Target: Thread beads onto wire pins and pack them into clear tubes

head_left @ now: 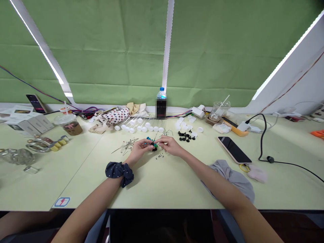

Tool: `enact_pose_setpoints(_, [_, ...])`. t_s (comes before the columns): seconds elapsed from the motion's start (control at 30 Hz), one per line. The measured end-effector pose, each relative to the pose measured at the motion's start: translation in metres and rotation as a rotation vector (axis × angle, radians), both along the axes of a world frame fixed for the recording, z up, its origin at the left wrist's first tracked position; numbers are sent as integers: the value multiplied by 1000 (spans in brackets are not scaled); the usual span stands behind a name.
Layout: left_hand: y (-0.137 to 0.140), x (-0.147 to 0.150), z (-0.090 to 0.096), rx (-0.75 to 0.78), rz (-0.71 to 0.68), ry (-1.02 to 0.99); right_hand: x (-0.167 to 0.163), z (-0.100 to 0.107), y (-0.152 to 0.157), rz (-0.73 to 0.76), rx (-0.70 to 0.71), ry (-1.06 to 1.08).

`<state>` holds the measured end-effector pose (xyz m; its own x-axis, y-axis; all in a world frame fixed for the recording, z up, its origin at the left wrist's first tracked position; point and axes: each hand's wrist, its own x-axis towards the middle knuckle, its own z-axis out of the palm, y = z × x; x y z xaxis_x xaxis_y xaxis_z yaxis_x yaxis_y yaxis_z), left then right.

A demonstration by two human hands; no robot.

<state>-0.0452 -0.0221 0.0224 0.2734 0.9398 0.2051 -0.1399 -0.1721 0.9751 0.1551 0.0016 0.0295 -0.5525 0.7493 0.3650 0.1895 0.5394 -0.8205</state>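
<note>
My left hand (140,151) is closed in a pinch at a small black part (154,148) just above the table. My right hand (172,146) meets it from the right, its thumb and forefinger pressed together; whatever they pinch is too small to make out. Small green pieces (155,145) and blue pieces (149,138) lie at and just behind the fingertips. Tiny metal bits (160,156) are scattered in front of the hands. Left of my left hand spreads a loose pile of thin metal rods (128,145), and more thin wires (165,132) lie behind my right hand.
Black caps (186,136), white caps (183,125) and clear tubes with white ends (144,125) lie behind the hands. A bottle (161,104) stands at the back. A phone (234,150) and grey cloth (227,179) are on the right, an iced drink cup (72,126) on the left.
</note>
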Motion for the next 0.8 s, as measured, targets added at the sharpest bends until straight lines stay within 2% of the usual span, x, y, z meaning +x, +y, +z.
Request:
enact_pose_setpoints(0.1, [-1, 1, 1, -5, -3, 6, 1, 0, 0, 15, -47, 15])
enact_pose_setpoints(0.2, [-1, 1, 1, -22, -2, 3, 1, 1, 0, 4, -20, 14])
enact_pose_setpoints(0.53, [1, 1, -2, -53, 9, 7, -1, 0, -1, -94, 312, -118])
enact_pose_setpoints(0.8, [1, 1, -3, -47, 15, -11, -1, -3, 2, -98, 469, -167])
